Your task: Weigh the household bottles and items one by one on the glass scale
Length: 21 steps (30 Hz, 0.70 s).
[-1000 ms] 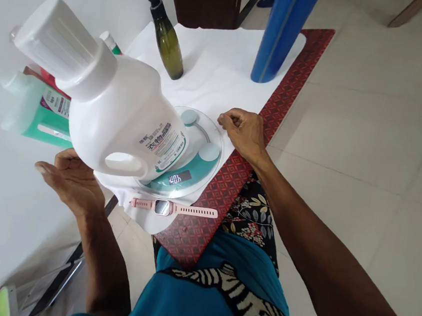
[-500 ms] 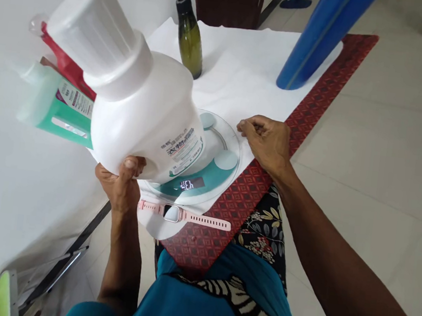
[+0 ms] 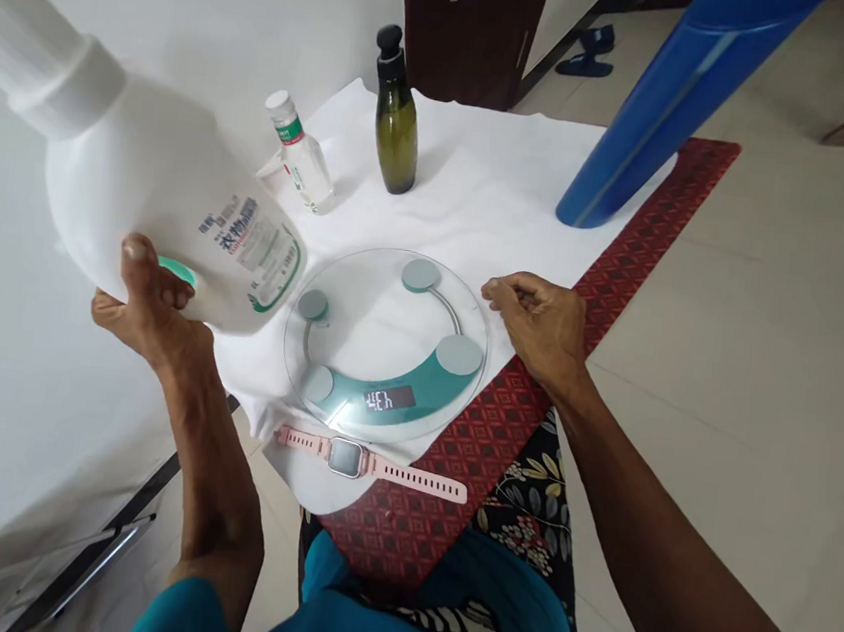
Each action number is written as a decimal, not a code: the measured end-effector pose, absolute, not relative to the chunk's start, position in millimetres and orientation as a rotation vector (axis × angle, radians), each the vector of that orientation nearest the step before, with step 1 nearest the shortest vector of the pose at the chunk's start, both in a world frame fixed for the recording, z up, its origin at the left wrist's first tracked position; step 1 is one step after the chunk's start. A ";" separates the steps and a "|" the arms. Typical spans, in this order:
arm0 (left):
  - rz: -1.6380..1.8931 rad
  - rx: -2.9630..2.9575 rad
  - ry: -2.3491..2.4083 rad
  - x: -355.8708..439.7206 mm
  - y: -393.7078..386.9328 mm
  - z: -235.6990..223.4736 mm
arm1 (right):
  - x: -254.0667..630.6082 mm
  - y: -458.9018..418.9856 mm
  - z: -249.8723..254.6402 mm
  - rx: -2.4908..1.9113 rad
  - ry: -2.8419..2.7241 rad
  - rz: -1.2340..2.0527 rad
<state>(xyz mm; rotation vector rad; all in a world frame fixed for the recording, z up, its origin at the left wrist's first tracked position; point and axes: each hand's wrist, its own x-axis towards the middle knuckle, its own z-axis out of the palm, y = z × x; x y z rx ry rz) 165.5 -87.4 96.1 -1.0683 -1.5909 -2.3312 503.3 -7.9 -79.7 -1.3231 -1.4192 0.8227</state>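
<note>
White jug (image 3: 165, 178), smooth and round-shouldered, with a tall white cap and dark blue characters printed over a green-edged label low on its front, is held up at a tilt by the left fingers (image 3: 139, 266), its cap slanting up and leftward from them and its base down to their right. Those fingers are closed around the handle, thumb laid across the near side, tips curling in at the opening, where a patch of green shows. To their right lies a round glass scale (image 3: 353, 399), the jug off it; I can see its grey pads and a lit display on a teal band, though I can't read the digits surely. Just beyond its right edge, the right fingers (image 3: 522, 294) are curled in, the gap narrow, thumb close along the bent forefinger; whether they rest on the worktop (image 3: 475, 427) I can't tell. Nearer the person than either set of fingers lies a pink-strapped watch (image 3: 345, 458). Farther off, past the left fingers, stand a clear bottle (image 3: 306, 171) and an olive bottle (image 3: 395, 137); past the right, a blue cylinder (image 3: 638, 128).
</note>
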 end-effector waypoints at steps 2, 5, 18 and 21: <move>-2.259 -0.986 -1.596 145.6 -75.3 97.5 | 503.1 -8.4 -78.7 -1.318 -1.416 0.839; -2.246 -0.891 -1.628 117.3 -60.1 93.6 | 502.7 -9.0 -78.3 -1.334 -1.412 0.847; -2.174 -0.732 -1.881 81.7 -30.2 41.2 | 502.2 -8.1 -78.9 -1.309 -1.440 0.810; -2.142 -0.730 -1.879 79.1 -21.5 34.2 | 502.3 -8.3 -79.4 -1.317 -1.440 0.810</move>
